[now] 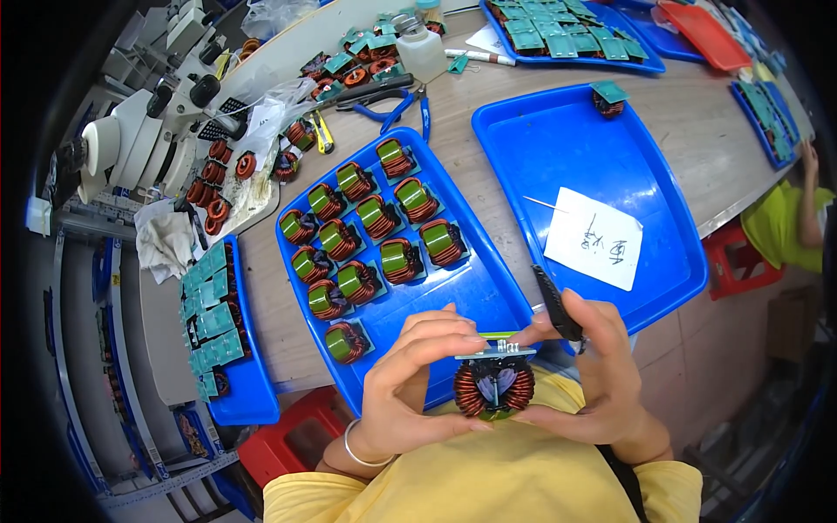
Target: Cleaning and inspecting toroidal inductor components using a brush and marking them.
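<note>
Close to my body I hold up a copper-wound toroidal coil on a small circuit board [494,388], its board edge turned up. My left hand [403,383] grips its left side between fingers and thumb. My right hand [606,383] grips the right side, with the thumb beneath. A slim black tool [556,305] is tucked in the right fingers, pointing up and away; its kind I cannot make out. Just beyond my hands, a blue tray [436,301] bears rows of similar coils [357,281] with green tops.
Another blue tray [575,113] at the right holds a handwritten white paper [595,237] and one coil at its far corner. Trays of green boards [214,305] stand left and far back. Blue-handled pliers [384,109], a yellow cutter [322,133] and a bottle [420,52] lie beyond. Someone's arm [811,192] shows far right.
</note>
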Demonstrator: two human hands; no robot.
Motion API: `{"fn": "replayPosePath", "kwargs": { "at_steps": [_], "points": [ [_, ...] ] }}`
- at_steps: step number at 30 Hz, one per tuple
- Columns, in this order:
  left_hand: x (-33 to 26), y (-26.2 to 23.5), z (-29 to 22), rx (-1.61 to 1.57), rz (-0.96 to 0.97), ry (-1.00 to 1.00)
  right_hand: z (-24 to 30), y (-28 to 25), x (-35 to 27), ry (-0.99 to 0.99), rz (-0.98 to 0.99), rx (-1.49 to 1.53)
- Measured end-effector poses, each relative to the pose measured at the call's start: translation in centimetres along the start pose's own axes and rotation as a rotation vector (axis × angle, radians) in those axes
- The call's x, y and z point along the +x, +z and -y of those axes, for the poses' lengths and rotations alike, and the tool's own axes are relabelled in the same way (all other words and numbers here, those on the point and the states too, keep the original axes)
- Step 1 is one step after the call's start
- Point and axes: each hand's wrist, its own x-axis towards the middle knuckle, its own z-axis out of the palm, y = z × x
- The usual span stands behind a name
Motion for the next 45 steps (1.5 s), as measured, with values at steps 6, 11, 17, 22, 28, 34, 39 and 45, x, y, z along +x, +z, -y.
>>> {"fn": "replayPosePath", "kwargs": {
  "at_steps": [6, 11, 17, 22, 28, 34, 39, 45],
  "points": [
    [-0.2, 0.0, 0.0, -0.075, -0.023, -0.037, 1.1, 0.3, 0.0, -0.055, -0.141, -0.038],
    [-0.3, 0.2, -0.2, -0.148, -0.018, -0.1, 1.4, 0.6, 0.1, -0.091, -0.193, -0.02],
    [-0.4, 0.3, 0.2, -0.225, 0.001, -0.101, 1.6, 1.1, 0.2, -0.108, -0.24, -0.01],
    [-0.5, 0.3, 0.0, -0.163, 0.002, -0.11, 1.8, 0.9, 0.1, -0.107, -0.246, -0.083],
    [-0.1, 0.4, -0.2, -0.006, 0.096, -0.07, 1.9, 0.9, 1.0, -0.263, -0.041, -0.368],
    [-0.2, 0.5, 0.2, -0.069, 0.062, -0.059, 2.0, 1.2, 1.3, -0.315, -0.072, -0.416],
    [-0.4, 0.6, 0.8, -0.091, 0.051, 0.02, 2.0, 0.7, 1.5, -0.401, 0.013, -0.425],
    [-0.4, 0.5, 0.8, -0.154, 0.064, 0.018, 2.1, 1.3, 1.4, -0.356, -0.064, -0.396]
  ]
}}
